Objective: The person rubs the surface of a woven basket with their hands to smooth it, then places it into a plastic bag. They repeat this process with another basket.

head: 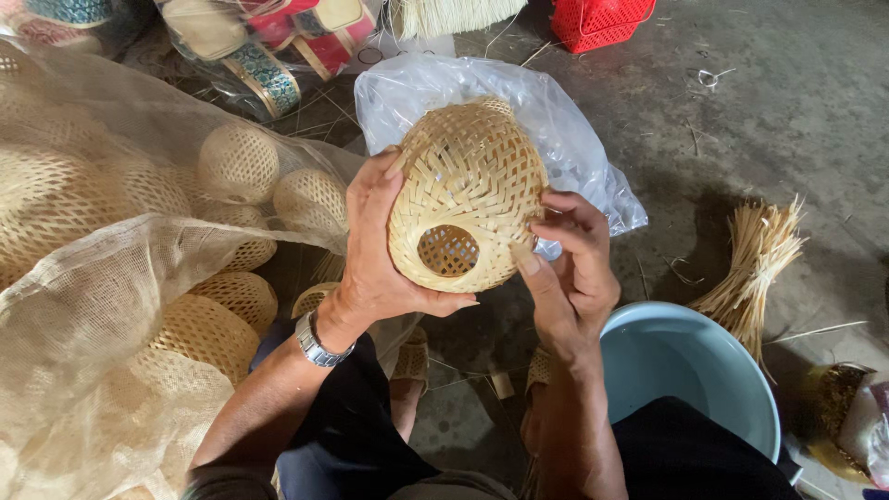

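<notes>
Woven basket [472, 185] — both hands' grip

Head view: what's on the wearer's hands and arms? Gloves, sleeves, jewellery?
Both hands are bare, no gloves. The left hand has a silver metal link wristwatch on its wrist. The right hand shows no watch or rings. Both forearms are uncovered, with no sleeves in view.
</notes>
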